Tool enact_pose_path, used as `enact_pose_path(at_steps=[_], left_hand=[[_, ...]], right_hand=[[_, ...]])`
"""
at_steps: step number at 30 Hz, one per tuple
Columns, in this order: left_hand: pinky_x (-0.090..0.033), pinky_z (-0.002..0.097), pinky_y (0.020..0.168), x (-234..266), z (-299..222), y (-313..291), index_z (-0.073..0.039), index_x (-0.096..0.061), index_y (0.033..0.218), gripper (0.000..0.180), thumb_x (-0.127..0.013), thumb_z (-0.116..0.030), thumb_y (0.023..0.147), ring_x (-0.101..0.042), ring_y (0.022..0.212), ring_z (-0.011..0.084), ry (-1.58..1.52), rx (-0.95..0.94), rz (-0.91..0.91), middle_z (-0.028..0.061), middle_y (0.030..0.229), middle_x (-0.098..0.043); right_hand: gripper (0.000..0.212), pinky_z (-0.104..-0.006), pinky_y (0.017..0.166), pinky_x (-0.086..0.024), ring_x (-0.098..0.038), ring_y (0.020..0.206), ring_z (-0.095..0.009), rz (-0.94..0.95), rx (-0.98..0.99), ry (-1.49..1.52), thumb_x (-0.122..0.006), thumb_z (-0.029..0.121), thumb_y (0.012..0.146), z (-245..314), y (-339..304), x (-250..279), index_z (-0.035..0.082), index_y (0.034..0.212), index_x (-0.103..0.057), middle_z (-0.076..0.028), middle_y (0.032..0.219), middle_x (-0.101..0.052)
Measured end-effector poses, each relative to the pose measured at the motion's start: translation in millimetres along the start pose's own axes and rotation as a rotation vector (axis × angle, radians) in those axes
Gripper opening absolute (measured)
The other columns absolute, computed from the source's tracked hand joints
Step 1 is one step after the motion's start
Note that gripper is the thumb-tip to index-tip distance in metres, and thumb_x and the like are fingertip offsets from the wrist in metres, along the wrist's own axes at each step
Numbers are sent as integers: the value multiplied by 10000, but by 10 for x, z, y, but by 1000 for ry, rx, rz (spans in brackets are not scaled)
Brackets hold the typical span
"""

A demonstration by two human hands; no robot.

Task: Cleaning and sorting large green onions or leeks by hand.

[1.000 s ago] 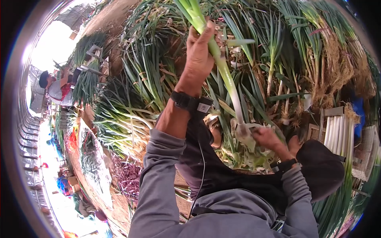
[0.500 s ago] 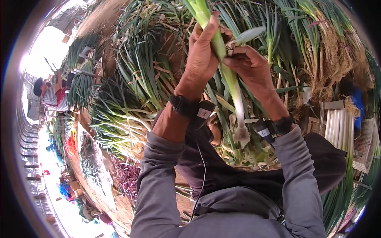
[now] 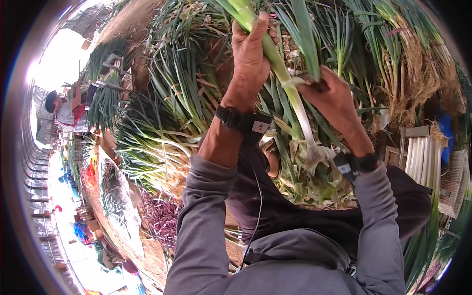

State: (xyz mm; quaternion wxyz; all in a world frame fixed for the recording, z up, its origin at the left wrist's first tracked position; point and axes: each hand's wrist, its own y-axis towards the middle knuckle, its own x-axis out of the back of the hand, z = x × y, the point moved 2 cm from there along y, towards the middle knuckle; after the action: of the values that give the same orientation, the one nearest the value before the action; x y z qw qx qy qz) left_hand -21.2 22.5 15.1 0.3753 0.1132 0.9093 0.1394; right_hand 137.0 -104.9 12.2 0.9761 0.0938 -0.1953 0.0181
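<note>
My left hand (image 3: 250, 60) is wrapped round a large green onion (image 3: 298, 107), just above the middle of the picture. The stalk slants from its green top at the upper edge down to a white root end. Pale, loose skin hangs about that lower end. Beside the stalk, my right hand (image 3: 334, 98) is closed on a long green outer leaf (image 3: 307, 42), pinching it near its base. A pale strip of peeled sheath (image 3: 293, 82) stretches between the stalk and my right fingertips. What lies inside the right palm is hidden.
Heaps of green onions (image 3: 177, 93) lie beyond and left of my hands. Rooted onions (image 3: 405, 73) are piled at the far right, near trimmed white stalks (image 3: 419, 157). Peeled scraps (image 3: 314, 184) lie before my legs. Purple leaves (image 3: 160, 216) lie left. Another person (image 3: 71, 115) is at far left.
My right hand has moved down and right along the stalk, drawing the outer leaf with it. More of the leaf now shows. My left hand keeps its grip on the green onion.
</note>
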Motion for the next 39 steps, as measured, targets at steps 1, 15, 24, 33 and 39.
enact_pose_path(at_steps=[1,15,24,33,39], left_hand=[[-532,299,642,30,-29,8,-120,-543,1079,262,-735,-154,904,-584,726,142,18,-22,1,11,857,-574],[-472,273,526,174,-331,161,-71,-554,1234,393,-693,-293,942,-529,576,110,387,-263,-123,-2,754,-548],[-576,364,779,469,-421,174,-82,-471,1153,342,-705,-193,930,-593,835,190,451,-209,-245,54,940,-547],[-525,366,715,672,-322,338,-62,-439,1164,285,-485,-318,1048,-555,769,232,272,7,-372,131,929,-576],[-430,311,522,1116,-217,505,-87,-411,998,361,-484,-440,1027,-455,555,170,105,93,-495,61,722,-458]], right_hand=[[192,-250,589,-444,-504,687,-52,-17,-25,-6,-751,122,861,-100,-112,15,24,960,-619,3,783,-562],[445,-458,901,-483,-594,1100,-394,224,-386,-429,-666,272,895,-1827,-1625,-78,50,1270,-575,-217,1193,-616],[432,-460,871,-479,-597,1056,-390,2,-13,-357,-672,209,906,-1486,-1053,-308,6,1271,-565,-202,1166,-616],[242,-431,638,-471,-617,747,-374,-7,186,-241,-572,199,988,-672,-718,-315,18,1148,-585,-189,899,-614],[166,-407,507,-432,-574,531,-319,38,311,-427,-590,187,978,-217,-830,-291,31,1021,-553,-154,679,-565]])
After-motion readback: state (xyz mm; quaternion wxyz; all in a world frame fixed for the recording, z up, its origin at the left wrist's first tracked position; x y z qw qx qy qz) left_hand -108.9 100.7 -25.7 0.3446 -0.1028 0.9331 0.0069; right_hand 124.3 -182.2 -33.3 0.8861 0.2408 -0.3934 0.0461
